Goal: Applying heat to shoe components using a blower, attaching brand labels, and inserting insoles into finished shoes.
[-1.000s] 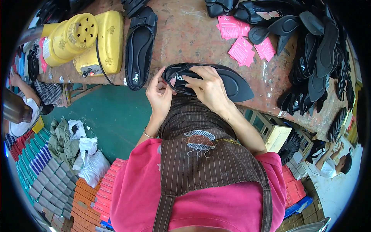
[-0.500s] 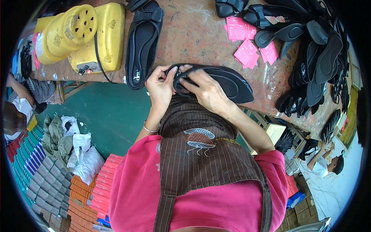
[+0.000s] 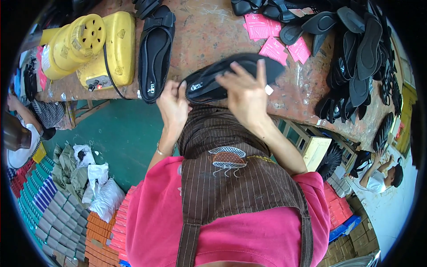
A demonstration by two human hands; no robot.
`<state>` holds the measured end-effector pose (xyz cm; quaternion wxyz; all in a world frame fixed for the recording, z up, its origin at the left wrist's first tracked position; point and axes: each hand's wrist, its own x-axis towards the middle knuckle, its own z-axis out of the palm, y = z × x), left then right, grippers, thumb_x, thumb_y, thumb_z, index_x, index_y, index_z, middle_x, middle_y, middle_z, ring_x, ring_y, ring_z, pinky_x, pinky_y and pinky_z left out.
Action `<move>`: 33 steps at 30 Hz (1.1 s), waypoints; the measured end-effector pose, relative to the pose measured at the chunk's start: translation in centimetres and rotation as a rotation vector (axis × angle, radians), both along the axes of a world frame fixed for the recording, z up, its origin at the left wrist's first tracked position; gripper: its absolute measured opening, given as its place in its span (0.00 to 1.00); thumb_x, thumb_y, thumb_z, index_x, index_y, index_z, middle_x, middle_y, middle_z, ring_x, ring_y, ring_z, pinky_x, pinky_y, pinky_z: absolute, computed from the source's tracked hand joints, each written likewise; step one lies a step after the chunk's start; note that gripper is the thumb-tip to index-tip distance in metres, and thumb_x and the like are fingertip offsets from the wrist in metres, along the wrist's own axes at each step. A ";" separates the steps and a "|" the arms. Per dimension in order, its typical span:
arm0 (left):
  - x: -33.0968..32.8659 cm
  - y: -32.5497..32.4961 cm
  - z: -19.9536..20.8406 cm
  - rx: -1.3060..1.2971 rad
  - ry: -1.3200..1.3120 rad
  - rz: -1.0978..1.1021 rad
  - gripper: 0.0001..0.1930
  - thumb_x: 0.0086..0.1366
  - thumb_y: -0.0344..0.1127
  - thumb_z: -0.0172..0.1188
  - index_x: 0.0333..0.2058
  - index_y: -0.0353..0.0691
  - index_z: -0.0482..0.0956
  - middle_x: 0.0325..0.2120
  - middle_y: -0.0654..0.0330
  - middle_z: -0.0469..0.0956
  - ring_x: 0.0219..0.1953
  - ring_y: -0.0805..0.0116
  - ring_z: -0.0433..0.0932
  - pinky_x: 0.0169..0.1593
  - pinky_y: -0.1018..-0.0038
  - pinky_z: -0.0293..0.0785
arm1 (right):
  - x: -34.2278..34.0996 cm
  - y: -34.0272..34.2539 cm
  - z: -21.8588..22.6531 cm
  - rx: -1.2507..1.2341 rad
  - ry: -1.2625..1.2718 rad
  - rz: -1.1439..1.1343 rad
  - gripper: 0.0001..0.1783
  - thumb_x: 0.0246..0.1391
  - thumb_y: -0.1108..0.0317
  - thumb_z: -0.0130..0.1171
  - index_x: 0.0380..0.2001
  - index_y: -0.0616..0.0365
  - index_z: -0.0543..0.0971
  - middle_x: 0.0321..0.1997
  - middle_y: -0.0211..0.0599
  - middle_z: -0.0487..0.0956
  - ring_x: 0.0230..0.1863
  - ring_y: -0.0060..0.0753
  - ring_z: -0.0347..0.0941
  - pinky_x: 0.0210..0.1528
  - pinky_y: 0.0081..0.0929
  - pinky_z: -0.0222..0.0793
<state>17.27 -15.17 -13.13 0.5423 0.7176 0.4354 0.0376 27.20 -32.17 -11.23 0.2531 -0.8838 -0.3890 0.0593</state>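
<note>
A black flat shoe (image 3: pixel 202 83) lies slanted in front of me at the table's edge, its heel toward my left hand and its toe pointing away to the right. My left hand (image 3: pixel 173 104) pinches the rim of the heel between thumb and fingers. Over the middle of the shoe is my right hand (image 3: pixel 247 91), its fingers spread and slightly blurred, hiding part of the insole. A second black flat shoe with a bow (image 3: pixel 155 51) rests to the left, heel toward me. Beside my right hand shows a small white piece (image 3: pixel 269 90); whether I touch it, I cannot tell.
A yellow machine (image 3: pixel 106 51) with a dark cord stands at the left of the worn table (image 3: pixel 200 26). Pink tags (image 3: pixel 262 26) lie toward the far right, near a heap of black insoles and shoes (image 3: pixel 351 58). Other people sit at both sides.
The shoe's toe has swung away from me. My right hand has left the heel and come over the shoe's middle, fingers now spread. My left hand keeps its pinch, a little lower and further left.
</note>
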 end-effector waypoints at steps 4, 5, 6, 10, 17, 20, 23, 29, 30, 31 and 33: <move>-3.8 -1.9 -0.4 -0.022 0.007 -0.141 0.11 0.67 0.34 0.59 0.26 0.35 0.74 0.12 0.57 0.76 0.13 0.70 0.76 0.17 0.69 0.69 | 4.7 1.7 0.2 0.098 -0.335 -0.525 0.20 0.50 0.67 0.63 0.49 0.53 0.81 0.49 0.42 0.80 0.61 0.45 0.68 0.69 0.60 0.44; -4.4 -2.5 0.2 0.201 0.029 -0.341 0.12 0.66 0.36 0.59 0.25 0.37 0.73 0.12 0.56 0.76 0.13 0.66 0.77 0.18 0.67 0.70 | 5.8 2.4 0.6 0.147 -0.242 -0.512 0.20 0.50 0.65 0.65 0.49 0.54 0.80 0.48 0.44 0.79 0.58 0.49 0.70 0.63 0.53 0.57; -4.4 -3.3 0.4 0.417 0.040 -0.548 0.14 0.65 0.39 0.60 0.23 0.39 0.73 0.13 0.55 0.76 0.13 0.61 0.77 0.19 0.64 0.71 | 6.8 2.8 1.0 0.151 -0.241 -0.516 0.20 0.50 0.65 0.65 0.49 0.54 0.80 0.48 0.44 0.79 0.58 0.49 0.70 0.63 0.53 0.57; -4.0 -6.4 1.1 0.647 -0.145 -0.729 0.11 0.55 0.39 0.67 0.24 0.40 0.76 0.26 0.55 0.80 0.28 0.59 0.79 0.28 0.67 0.74 | 7.0 2.2 3.1 0.411 0.505 -0.257 0.16 0.46 0.73 0.64 0.41 0.60 0.80 0.58 0.53 0.73 0.58 0.58 0.71 0.48 0.40 0.74; -4.4 -8.5 -2.8 0.756 -0.267 -0.970 0.24 0.50 0.38 0.66 0.45 0.29 0.79 0.47 0.42 0.75 0.57 0.40 0.68 0.65 0.40 0.52 | -2.5 -2.4 0.6 0.177 0.191 0.119 0.16 0.39 0.83 0.57 0.36 0.63 0.73 0.61 0.54 0.71 0.66 0.58 0.64 0.66 0.47 0.64; -4.5 -8.6 -2.9 0.802 -0.206 -1.034 0.23 0.58 0.37 0.57 0.48 0.26 0.77 0.47 0.44 0.76 0.63 0.45 0.64 0.68 0.42 0.50 | -2.7 -0.9 -1.4 0.155 0.037 0.035 0.18 0.42 0.83 0.55 0.41 0.66 0.74 0.61 0.56 0.71 0.66 0.58 0.64 0.67 0.47 0.62; -4.5 -8.6 -2.7 0.772 -0.154 -1.043 0.24 0.59 0.37 0.55 0.51 0.27 0.75 0.50 0.44 0.75 0.63 0.48 0.65 0.67 0.43 0.52 | 0.7 3.6 -2.9 0.008 -0.052 -0.022 0.23 0.45 0.81 0.52 0.49 0.69 0.74 0.60 0.58 0.71 0.67 0.55 0.63 0.68 0.46 0.61; -3.9 -8.4 -2.4 0.736 -0.169 -0.975 0.22 0.58 0.36 0.57 0.49 0.28 0.77 0.51 0.47 0.75 0.54 0.52 0.71 0.65 0.47 0.59 | 0.8 4.0 -1.7 -0.164 0.023 -0.053 0.31 0.47 0.80 0.51 0.58 0.77 0.67 0.62 0.68 0.66 0.67 0.60 0.61 0.68 0.44 0.59; -4.0 -8.4 -2.7 0.752 -0.183 -0.995 0.21 0.57 0.36 0.57 0.46 0.27 0.77 0.49 0.45 0.76 0.53 0.51 0.72 0.65 0.48 0.60 | -0.5 2.7 -2.6 -0.072 -0.252 -0.097 0.31 0.47 0.80 0.51 0.58 0.79 0.66 0.63 0.71 0.65 0.66 0.63 0.62 0.68 0.43 0.59; -4.1 -8.5 -2.5 0.771 -0.194 -0.978 0.20 0.57 0.35 0.57 0.45 0.27 0.78 0.48 0.44 0.76 0.53 0.50 0.72 0.65 0.48 0.60 | -1.5 2.4 -2.8 -0.135 -0.241 -0.064 0.33 0.47 0.80 0.51 0.59 0.81 0.64 0.64 0.74 0.62 0.66 0.68 0.59 0.68 0.42 0.59; -3.9 -8.5 -2.1 0.784 -0.206 -0.968 0.20 0.56 0.34 0.57 0.44 0.26 0.78 0.48 0.43 0.76 0.53 0.50 0.72 0.64 0.48 0.60 | 0.0 3.3 -3.0 -0.142 -0.236 -0.046 0.33 0.47 0.78 0.51 0.58 0.83 0.63 0.63 0.75 0.63 0.68 0.67 0.58 0.69 0.44 0.56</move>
